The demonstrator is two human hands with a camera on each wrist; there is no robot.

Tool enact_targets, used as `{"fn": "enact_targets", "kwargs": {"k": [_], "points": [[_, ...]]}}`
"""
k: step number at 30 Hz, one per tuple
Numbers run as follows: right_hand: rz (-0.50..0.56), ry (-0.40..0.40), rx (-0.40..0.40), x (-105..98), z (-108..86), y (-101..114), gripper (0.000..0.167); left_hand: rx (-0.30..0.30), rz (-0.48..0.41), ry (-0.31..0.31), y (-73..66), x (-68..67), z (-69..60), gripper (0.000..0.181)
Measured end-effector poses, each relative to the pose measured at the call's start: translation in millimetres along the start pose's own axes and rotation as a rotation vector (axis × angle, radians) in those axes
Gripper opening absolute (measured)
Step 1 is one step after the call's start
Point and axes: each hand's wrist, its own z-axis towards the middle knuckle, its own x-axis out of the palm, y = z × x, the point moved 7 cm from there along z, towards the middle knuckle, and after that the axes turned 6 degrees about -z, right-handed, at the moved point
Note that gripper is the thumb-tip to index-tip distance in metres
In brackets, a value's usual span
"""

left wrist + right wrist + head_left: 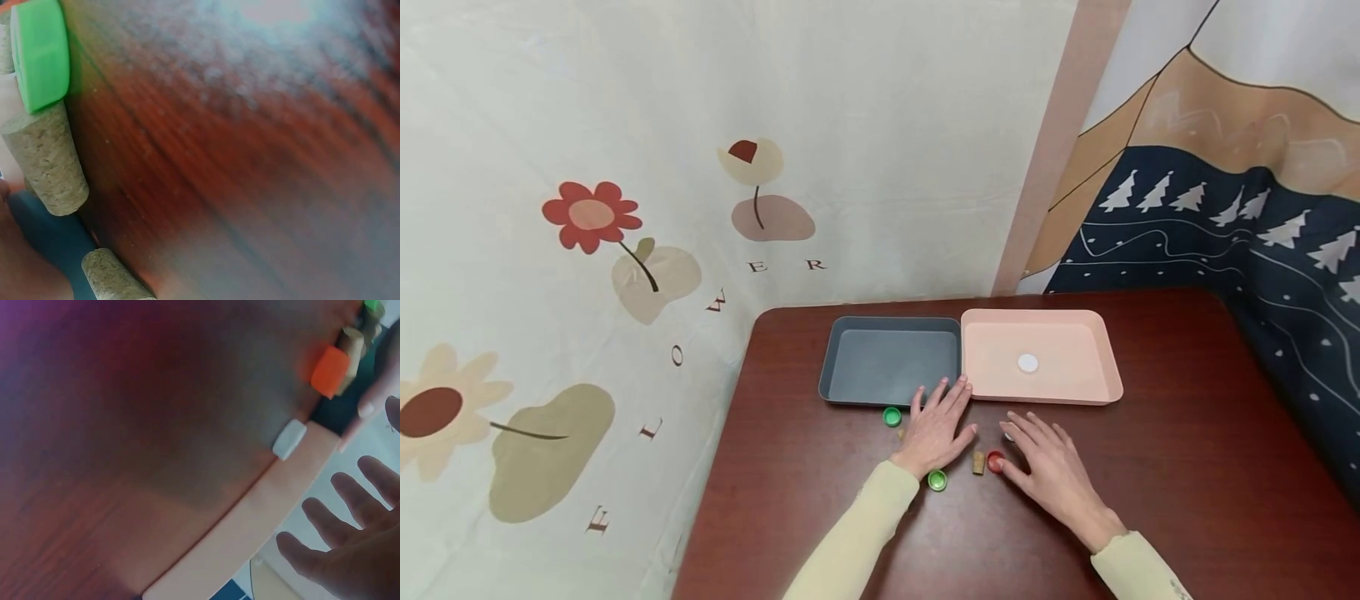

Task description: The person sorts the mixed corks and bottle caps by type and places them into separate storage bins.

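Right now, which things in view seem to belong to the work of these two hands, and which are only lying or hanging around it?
Probably in the job:
green caps
red cap
corks
white discs, one in the pink tray
grey tray
left hand and right hand, close to these pieces

Probably only surroundings:
table, as support
flower-printed cloth
tree-printed cloth

Spaced brown letters [717, 301] "F L O W E R" on the pale cloth [887, 150] behind the table [760, 500]
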Motion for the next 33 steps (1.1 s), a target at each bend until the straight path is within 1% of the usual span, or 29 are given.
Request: {"fn": "enact_targets", "kwargs": {"k": [6, 14, 22, 26, 33], "points": [[-0.056, 0.048, -0.028, 9.5, -6.3, 7.6, 0.057, -0.001, 0.005, -0.002, 0.0, -0.6, -0.4, 0.068], [-0.082, 0.071, -0.062, 20.9, -10.0, 12.4, 0.056, 0.002, -0.009, -0.002, -1.1, -3.3, -1.6, 0.068], [-0.105, 0.06, -0.083, 25.0, -9.6, 14.1, 0.054, -0.001, -0.012, 0.01, -1.7, -2.1, -1.5, 0.069], [-0.111, 0.05, -0.093, 24.7, -9.9, 15.7, 0.052, -0.004, -0.013, 0.001, -1.9, -1.9, -1.3, 0.069], [-0.117, 0.038, -0.086, 23.9, -9.6, 16.7, 0.048, -0.003, -0.008, -0.015, -1.6, -2.9, -2.2, 0.069]]}}
